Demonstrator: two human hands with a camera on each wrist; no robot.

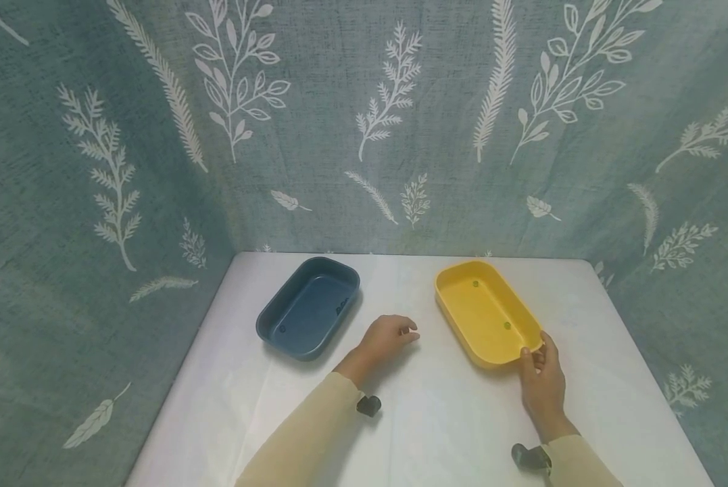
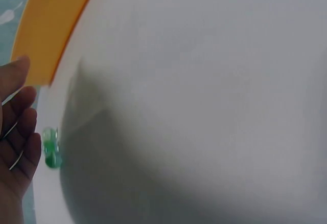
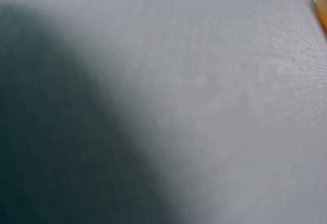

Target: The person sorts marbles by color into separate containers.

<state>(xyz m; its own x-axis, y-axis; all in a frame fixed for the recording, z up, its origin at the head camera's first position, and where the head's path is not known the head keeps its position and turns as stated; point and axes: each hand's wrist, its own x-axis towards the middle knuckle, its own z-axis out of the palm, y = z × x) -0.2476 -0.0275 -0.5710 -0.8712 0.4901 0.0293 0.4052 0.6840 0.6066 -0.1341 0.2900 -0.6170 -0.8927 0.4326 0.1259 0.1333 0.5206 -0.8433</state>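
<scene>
At the near right corner of a yellow tray [image 1: 485,314], my right hand [image 1: 543,385] grips the rim between thumb and fingers. Two small green marbles [image 1: 507,326] lie in that tray. My left hand [image 1: 388,337] hovers between the trays with its fingers loosely bent and nothing visibly held. Beside its fingertips, the left wrist view has blurred green glassy pieces [image 2: 51,147]; whether they touch the hand I cannot tell. The right wrist view takes in only an edge of the yellow tray [image 3: 322,10], with the right hand out of sight.
A dark blue tray [image 1: 269,312] stands on the left of the white table [image 1: 437,419], with several small dark marbles [image 1: 342,307] along its right side and one near its front. A leaf-patterned green curtain [image 1: 327,122] encloses the table's back and sides.
</scene>
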